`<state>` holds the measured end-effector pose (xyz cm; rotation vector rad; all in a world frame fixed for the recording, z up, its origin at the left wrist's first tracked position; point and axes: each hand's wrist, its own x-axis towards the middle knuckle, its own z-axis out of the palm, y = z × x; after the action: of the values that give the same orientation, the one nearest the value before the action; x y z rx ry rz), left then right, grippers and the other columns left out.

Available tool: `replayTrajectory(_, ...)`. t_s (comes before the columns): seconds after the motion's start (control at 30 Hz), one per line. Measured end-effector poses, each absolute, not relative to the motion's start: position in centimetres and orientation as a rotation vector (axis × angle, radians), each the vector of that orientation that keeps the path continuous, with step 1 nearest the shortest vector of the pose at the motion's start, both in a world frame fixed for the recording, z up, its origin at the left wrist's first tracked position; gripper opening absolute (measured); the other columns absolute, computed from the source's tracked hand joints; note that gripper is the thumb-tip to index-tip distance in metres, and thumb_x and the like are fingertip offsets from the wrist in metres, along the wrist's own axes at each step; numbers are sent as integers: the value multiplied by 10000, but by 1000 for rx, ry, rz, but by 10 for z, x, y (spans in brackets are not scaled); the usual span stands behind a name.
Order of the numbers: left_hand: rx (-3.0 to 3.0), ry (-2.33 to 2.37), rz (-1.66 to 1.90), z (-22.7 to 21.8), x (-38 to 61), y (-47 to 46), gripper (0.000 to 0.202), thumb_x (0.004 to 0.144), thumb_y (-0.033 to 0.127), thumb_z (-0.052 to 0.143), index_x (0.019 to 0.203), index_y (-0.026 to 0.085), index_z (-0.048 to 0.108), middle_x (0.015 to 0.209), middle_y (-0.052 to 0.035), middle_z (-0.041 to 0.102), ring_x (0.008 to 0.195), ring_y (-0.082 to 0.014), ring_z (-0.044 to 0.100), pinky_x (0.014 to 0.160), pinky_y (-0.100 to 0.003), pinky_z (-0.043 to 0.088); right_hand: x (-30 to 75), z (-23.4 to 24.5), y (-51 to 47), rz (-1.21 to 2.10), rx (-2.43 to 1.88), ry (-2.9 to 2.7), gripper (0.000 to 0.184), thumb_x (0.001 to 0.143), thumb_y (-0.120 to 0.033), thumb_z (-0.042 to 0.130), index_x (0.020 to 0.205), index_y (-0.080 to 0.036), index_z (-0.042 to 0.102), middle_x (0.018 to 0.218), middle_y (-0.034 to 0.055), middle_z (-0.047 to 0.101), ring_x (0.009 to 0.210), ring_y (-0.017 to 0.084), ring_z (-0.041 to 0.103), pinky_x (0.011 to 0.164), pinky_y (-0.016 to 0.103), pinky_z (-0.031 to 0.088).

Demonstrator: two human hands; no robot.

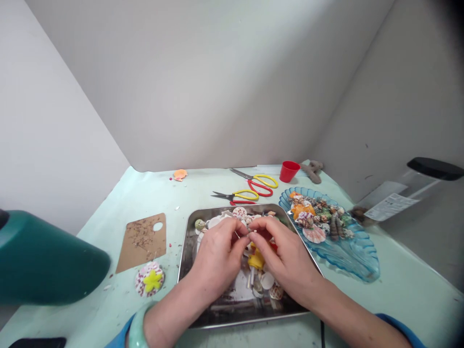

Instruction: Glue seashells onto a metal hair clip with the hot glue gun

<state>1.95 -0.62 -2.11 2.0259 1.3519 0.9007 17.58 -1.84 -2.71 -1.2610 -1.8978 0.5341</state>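
Note:
Both of my hands meet over a metal tray that holds several seashells and a yellow piece. My left hand and my right hand each pinch their fingertips together around something small and pale at the middle of the tray; I cannot make out what it is. A pale green bangle sits on my left wrist.
A blue glass dish of mixed shells lies right of the tray. Two pairs of scissors and a red cup lie behind. A cardboard piece and a shell with a yellow flower lie left. A dark green object fills the left edge.

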Motion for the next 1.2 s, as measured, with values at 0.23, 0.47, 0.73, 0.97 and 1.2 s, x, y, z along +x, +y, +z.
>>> replayTrajectory(0.23, 2157, 1379, 815, -21, 19, -7, 92, 804, 101, 490, 799, 182, 532, 767, -16, 591, 704, -161, 542, 641, -282, 403, 176, -28, -19, 459, -1210, -2006, 121, 908, -164, 435, 882, -195, 549, 840, 28, 580, 793, 178, 519, 712, 318, 409)
replayTrajectory(0.47, 2183, 1383, 784, -23, 19, -7, 96, 802, 98, 496, 788, 182, 540, 771, -19, 598, 712, -168, 546, 640, -287, 407, 176, -28, -19, 452, -1238, -1998, 109, 893, -160, 455, 862, -183, 556, 831, 37, 586, 783, 182, 531, 699, 321, 414)
replayTrajectory(0.73, 2144, 1393, 978, -19, 20, -8, 61, 821, 140, 518, 853, 190, 531, 877, -25, 584, 728, -153, 559, 668, -288, 429, 176, -29, -18, 417, -1197, -1879, 99, 899, -167, 458, 894, -192, 553, 850, 22, 594, 791, 158, 558, 721, 297, 432)
replayTrajectory(0.97, 1986, 1390, 904, -21, 20, -8, 78, 879, 246, 474, 920, 205, 527, 794, -3, 656, 682, -152, 599, 620, -267, 438, 177, -30, -19, 419, -1180, -1913, 106, 901, -165, 462, 874, -197, 560, 828, 14, 598, 761, 148, 554, 691, 282, 428)
replayTrajectory(1.2, 2052, 1355, 929, -19, 20, -7, 135, 873, 193, 472, 951, 210, 581, 898, -15, 670, 815, -168, 617, 699, -278, 461, 175, -29, -20, 467, -1181, -1935, 121, 874, -146, 483, 963, -192, 551, 895, 31, 621, 790, 154, 577, 717, 291, 450)
